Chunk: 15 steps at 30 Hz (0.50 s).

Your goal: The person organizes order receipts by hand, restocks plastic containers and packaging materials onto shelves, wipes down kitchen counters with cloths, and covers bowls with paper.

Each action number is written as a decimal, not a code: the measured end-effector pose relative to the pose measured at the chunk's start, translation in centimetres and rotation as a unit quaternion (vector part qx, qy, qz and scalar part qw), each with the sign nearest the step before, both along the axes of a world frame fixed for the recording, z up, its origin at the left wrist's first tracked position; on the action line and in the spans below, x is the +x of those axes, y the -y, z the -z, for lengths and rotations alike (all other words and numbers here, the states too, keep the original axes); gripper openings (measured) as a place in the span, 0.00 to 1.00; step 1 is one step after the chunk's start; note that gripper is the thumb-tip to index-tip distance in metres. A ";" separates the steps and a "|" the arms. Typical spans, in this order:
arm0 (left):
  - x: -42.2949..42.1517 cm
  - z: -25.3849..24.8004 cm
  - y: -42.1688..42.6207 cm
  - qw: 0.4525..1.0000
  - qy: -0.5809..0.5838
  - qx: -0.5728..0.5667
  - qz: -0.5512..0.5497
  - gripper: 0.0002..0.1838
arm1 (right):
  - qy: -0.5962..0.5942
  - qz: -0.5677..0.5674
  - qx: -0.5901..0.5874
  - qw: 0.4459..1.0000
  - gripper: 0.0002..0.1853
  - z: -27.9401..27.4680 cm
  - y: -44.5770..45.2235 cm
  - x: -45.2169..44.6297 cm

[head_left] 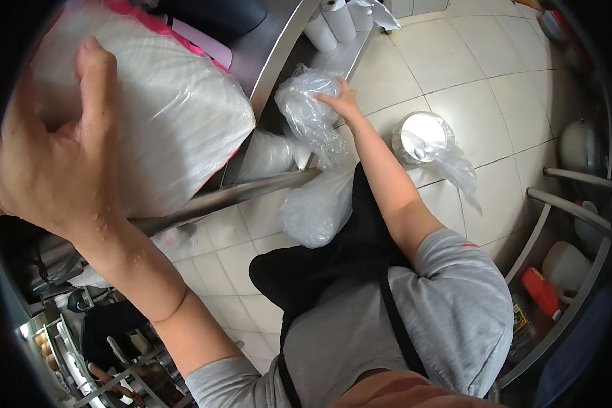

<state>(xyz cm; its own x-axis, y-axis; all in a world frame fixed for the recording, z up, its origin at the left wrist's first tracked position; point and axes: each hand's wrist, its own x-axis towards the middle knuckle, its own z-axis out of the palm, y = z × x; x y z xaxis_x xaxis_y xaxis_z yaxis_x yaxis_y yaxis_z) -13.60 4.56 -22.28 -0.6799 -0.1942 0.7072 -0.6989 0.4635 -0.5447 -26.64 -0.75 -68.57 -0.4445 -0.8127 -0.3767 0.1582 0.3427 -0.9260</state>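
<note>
My left hand (58,153) is raised close to the camera, with its thumb stretched up and apart from the fingers. Those fingers run into the dark left edge, so their tips are hidden. Behind it lies a large white bundle wrapped in clear film with pink edging (177,115). Farther off, my right hand (343,102) grips a crumpled clear plastic bag (306,95) beside the metal counter. The plastic trails down toward a second, puffed-out clear bag (319,211) near my black apron; whether the two are joined I cannot tell.
White rolls or stacked cups (336,24) stand on a lower metal shelf. A round white stack in clear plastic (423,136) sits on the tiled floor (449,54). At right is a rack (544,224) holding a red container (541,291); utensils crowd the lower left.
</note>
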 end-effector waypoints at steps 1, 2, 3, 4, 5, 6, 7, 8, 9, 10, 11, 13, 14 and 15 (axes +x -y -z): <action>-0.2 0.1 -0.1 1.000 0.001 -0.019 0.000 0.12 | 0.001 -0.001 0.000 1.000 0.53 -0.1 -0.5 -0.4; -0.3 0.1 0.0 1.000 0.000 -0.021 -0.001 0.12 | -0.034 0.015 -0.023 0.999 0.52 -0.3 -1.0 -1.1; -0.2 0.1 0.0 1.000 -0.005 -0.022 -0.010 0.11 | -0.067 0.032 -0.045 0.996 0.51 -0.6 -1.6 -1.6; -0.2 0.1 -0.1 1.000 -0.009 -0.023 -0.019 0.11 | -0.066 0.030 -0.045 0.996 0.51 -0.6 -2.2 -1.9; -0.3 0.1 -0.1 0.999 -0.008 -0.024 -0.020 0.11 | -0.245 0.005 -0.053 0.968 0.51 -0.7 -2.5 -2.4; -0.3 0.0 -0.1 0.999 0.002 -0.033 -0.015 0.11 | -0.417 -0.021 -0.059 0.907 0.50 -1.1 -2.7 -2.6; -0.3 0.0 -0.1 0.999 0.012 -0.040 -0.010 0.11 | -0.417 -0.021 -0.060 0.907 0.50 -2.6 -2.5 -2.1; -0.3 -0.1 -0.1 0.999 0.012 -0.041 -0.010 0.11 | -0.461 -0.056 -0.101 0.880 0.49 -4.2 -1.9 -1.0; -0.2 -0.1 0.0 0.999 0.013 -0.038 -0.003 0.11 | -0.502 -0.090 -0.140 0.849 0.48 -5.3 -1.4 0.0; -0.1 -0.1 0.0 0.999 0.015 -0.035 0.005 0.11 | -0.501 -0.090 -0.139 0.849 0.48 -5.6 -0.8 0.9; -0.2 -0.1 0.0 0.999 0.015 -0.035 0.006 0.11 | -0.514 -0.122 -0.126 0.840 0.46 -5.9 0.2 1.4; -0.2 -0.2 -0.1 0.999 0.015 -0.034 -0.001 0.12 | -0.524 -0.152 -0.114 0.830 0.45 -5.6 2.1 1.0; -0.1 -0.3 0.0 0.999 0.017 -0.034 -0.005 0.13 | -0.458 -0.190 -0.050 0.867 0.44 -5.3 3.5 0.5; 0.0 -0.3 0.0 0.999 0.018 -0.034 -0.009 0.13 | -0.388 -0.227 0.014 0.893 0.43 -5.1 4.8 0.0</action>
